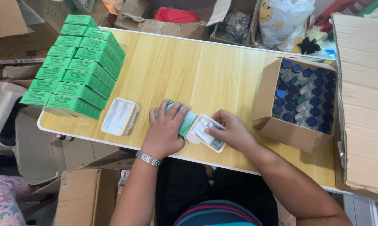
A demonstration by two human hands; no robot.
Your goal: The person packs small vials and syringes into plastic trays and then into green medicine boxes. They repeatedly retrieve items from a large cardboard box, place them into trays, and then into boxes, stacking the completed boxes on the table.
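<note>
My left hand (166,129) presses down on a small green carton (186,122) lying near the front edge of the wooden table (197,71). A white plastic tray (205,130) with a vial and a leaflet in it sticks out of the carton's open right end. My right hand (232,130) grips that tray with thumb and fingers. A silver watch is on my left wrist.
A stack of white plastic trays (119,116) lies left of my hands. Several green cartons (73,67) are stacked at the table's left end. A cardboard box of blue-capped vials (304,94) stands at right, beside a large cardboard box (362,96). Boxes and bags crowd the floor.
</note>
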